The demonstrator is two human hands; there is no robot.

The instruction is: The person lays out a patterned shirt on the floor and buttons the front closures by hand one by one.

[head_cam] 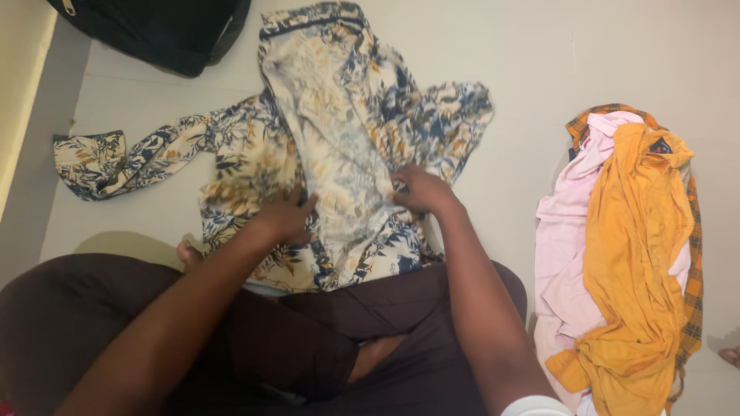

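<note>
Shirt: a soft printed shirt [339, 146], cream ground with dark blue and ochre leaf pattern, lying spread and rumpled on the floor directly in front of the seated person's crossed legs, its lower edge against the knees.
Shirt, detail: one long sleeve [116, 158] stretched out flat to the left, cuff at the far end; the collar end points away from the person; a paler, washed-out panel runs down the middle, folded over the rest.
Left hand: the left hand [287, 216] rests on the shirt's left side, fingers curled and pinching a fold of cloth at the edge of the pale panel.
Right hand: the right hand [420, 191] lies on the right edge of the same panel, fingers bent in and gripping the fabric.
Pile of clothes: a heap [624, 254] well to the right of the shirt; a mustard-yellow garment on top, pale pink cloth beneath it, an orange and dark checked fabric showing along the far edge; all loose and creased.
Bag: a black bag [166, 31] at the top left, matte woven cloth with a strap, just beyond the shirt's collar.
Floor: pale, smooth floor [532, 69], plain.
Trousers: dark brown trousers [77, 308], smooth cloth, over the crossed legs.
Labels: none legible on any item.
</note>
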